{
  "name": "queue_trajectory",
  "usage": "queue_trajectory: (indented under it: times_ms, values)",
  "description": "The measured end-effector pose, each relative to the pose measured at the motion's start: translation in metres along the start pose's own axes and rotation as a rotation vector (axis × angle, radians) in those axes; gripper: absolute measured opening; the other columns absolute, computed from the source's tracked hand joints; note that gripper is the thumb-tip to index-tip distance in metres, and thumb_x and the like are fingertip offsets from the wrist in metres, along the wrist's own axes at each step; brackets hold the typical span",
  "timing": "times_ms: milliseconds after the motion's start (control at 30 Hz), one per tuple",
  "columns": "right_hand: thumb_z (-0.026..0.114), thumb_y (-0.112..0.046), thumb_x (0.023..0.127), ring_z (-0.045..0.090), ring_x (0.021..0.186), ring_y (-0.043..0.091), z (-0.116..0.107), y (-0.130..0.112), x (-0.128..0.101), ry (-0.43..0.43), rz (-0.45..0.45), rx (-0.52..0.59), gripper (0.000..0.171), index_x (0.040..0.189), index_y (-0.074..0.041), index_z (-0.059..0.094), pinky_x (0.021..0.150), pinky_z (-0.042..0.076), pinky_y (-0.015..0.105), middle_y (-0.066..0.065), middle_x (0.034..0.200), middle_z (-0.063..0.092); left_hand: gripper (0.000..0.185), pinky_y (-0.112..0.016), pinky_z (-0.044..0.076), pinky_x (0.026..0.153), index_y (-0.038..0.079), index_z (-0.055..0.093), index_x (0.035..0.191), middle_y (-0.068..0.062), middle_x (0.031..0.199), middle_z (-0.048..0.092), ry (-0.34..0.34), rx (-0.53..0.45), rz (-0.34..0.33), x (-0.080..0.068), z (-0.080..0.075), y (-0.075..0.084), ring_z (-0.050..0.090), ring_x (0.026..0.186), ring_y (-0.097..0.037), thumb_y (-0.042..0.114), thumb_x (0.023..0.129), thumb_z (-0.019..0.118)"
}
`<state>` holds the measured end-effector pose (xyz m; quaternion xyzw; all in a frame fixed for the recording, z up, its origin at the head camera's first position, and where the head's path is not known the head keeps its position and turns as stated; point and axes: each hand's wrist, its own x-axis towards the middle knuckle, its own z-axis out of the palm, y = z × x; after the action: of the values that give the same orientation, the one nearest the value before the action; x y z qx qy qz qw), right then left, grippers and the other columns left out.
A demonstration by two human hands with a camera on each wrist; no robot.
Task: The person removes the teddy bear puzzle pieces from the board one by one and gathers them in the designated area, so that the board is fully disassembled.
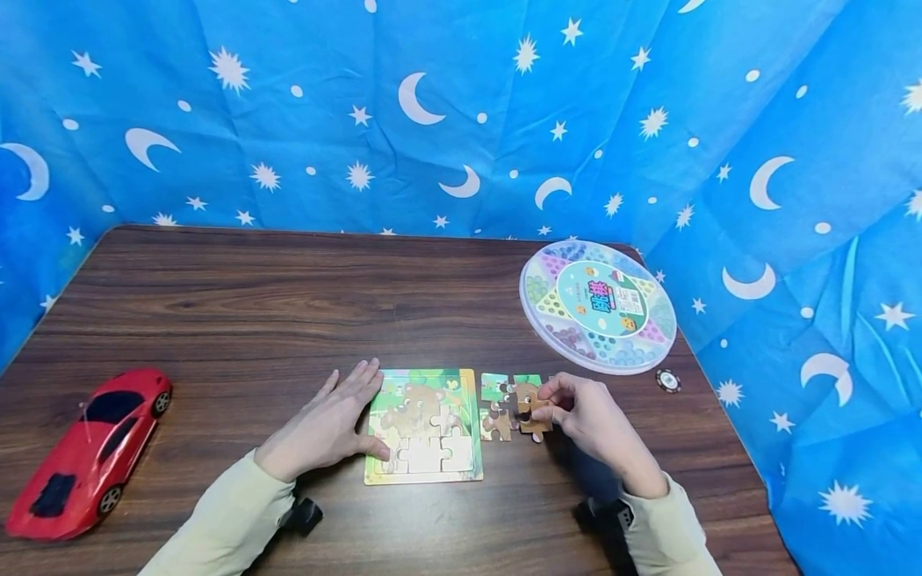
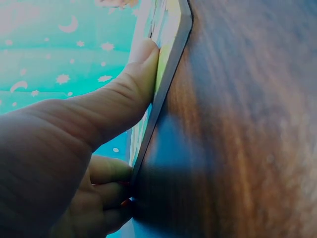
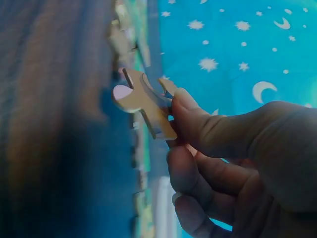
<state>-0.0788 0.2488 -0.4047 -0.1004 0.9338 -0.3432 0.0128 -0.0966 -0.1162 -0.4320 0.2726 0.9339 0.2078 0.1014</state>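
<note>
A jigsaw board (image 1: pixel 425 424) with a bear picture lies flat near the table's front edge, partly filled with pieces. My left hand (image 1: pixel 350 410) rests flat along the board's left side. Its thumb (image 2: pixel 133 84) presses on the board's edge (image 2: pixel 171 54). Just right of the board, my right hand (image 1: pixel 560 405) pinches a brown puzzle piece (image 1: pixel 529 398) between thumb and fingers, tilted up off the table. The right wrist view shows that piece (image 3: pixel 143 104) held at my right hand's fingertips (image 3: pixel 185 116). Two loose pieces (image 1: pixel 495 406) lie between the board and the held piece.
A red toy car (image 1: pixel 90 452) sits at the front left of the dark wooden table (image 1: pixel 288 304). A round clear box of coloured marbles (image 1: pixel 598 304) stands at the back right, with a small round token (image 1: pixel 667 381) beside it. Blue star-patterned cloth surrounds the table.
</note>
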Motion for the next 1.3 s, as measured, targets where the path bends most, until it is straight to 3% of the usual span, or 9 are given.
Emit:
queue_trajectory:
  times_ms: [400,667,1133,1300]
  values:
    - [0.082,-0.019,0.078,0.05,0.059,0.005,0.008,0.007,-0.002,0.032,0.016,-0.178,0.015,0.082,-0.015,0.067,0.055,0.042,0.025,-0.01,0.072,0.06,0.111,-0.058,0.011,0.115,-0.007,0.032,0.147,-0.02,0.158,0.02,-0.001,-0.019,-0.011,-0.001,0.0,0.001,0.015,0.146,-0.033,0.059,0.069,0.075]
    - [0.08,-0.021,0.08,0.05,0.061,0.006,0.009,0.008,0.001,-0.005,0.021,-0.234,0.012,0.082,-0.017,0.069,0.057,0.043,0.029,-0.01,0.074,0.061,0.112,-0.059,0.011,0.115,-0.007,0.032,0.148,-0.02,0.158,0.02,0.004,-0.022,-0.005,-0.001,0.0,0.0,0.015,0.147,-0.033,0.06,0.069,0.075]
    - [0.081,-0.018,0.079,0.053,0.063,0.009,0.015,0.004,0.002,0.013,0.017,-0.343,0.015,0.079,-0.019,0.065,0.06,0.046,0.035,-0.01,0.072,0.06,0.111,-0.059,0.011,0.115,-0.007,0.032,0.148,-0.02,0.158,0.02,0.0,-0.009,-0.006,-0.001,0.0,0.0,0.015,0.146,-0.033,0.059,0.069,0.075]
    - [0.083,-0.018,0.075,0.05,0.063,0.009,0.016,0.0,0.0,0.049,-0.034,-0.42,0.022,0.079,-0.018,0.061,0.057,0.043,0.033,-0.01,0.071,0.054,0.111,-0.058,0.011,0.116,-0.007,0.031,0.148,-0.019,0.158,0.019,0.001,-0.011,-0.01,-0.001,-0.001,0.0,0.014,0.147,-0.032,0.059,0.069,0.075]
